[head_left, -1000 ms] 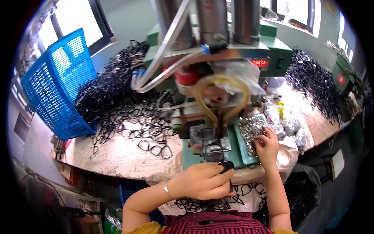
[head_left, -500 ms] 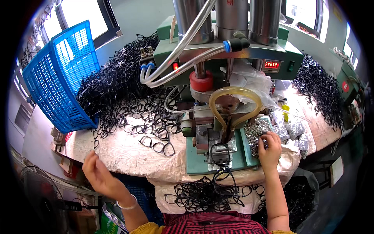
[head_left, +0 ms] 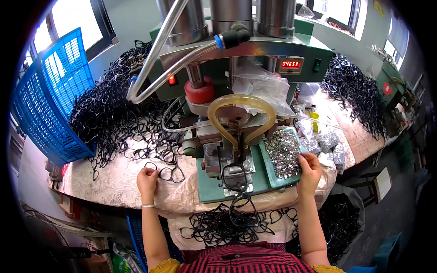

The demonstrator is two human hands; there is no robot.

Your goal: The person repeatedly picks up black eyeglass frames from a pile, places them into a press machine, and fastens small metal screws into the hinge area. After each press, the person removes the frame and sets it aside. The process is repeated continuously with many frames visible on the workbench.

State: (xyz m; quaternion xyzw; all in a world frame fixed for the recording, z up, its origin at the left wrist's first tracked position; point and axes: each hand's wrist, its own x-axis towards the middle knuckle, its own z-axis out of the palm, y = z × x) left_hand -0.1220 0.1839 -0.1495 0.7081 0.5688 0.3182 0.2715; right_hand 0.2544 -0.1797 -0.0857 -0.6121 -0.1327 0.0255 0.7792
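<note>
My left hand (head_left: 147, 181) is closed at the edge of the loose frames on the table, its fingertips pinching one end of a black eyeglass frame (head_left: 171, 174). At the right rim of a green tray (head_left: 269, 169) heaped with small shiny metal pieces (head_left: 283, 152), my right hand (head_left: 310, 174) has thumb and fingers pressed together; whatever lies between them is too small to make out. Between the hands stands a green press machine (head_left: 214, 191). Another black eyeglass frame (head_left: 243, 210) hangs from its fixture, below a bent yellowish tube (head_left: 241, 101).
A tangled pile of black frames (head_left: 109, 104) spreads before a tilted blue basket (head_left: 52, 100). More frames (head_left: 223, 225) lie on cloth at my lap, and another heap (head_left: 353, 88) is at far right. Small bags of metal parts (head_left: 327, 141) sit beyond the tray.
My left hand has moved right and forward from the table's left edge onto an eyeglass frame. My right hand has drawn back from over the metal pieces to the tray's rim. The view has shifted.
</note>
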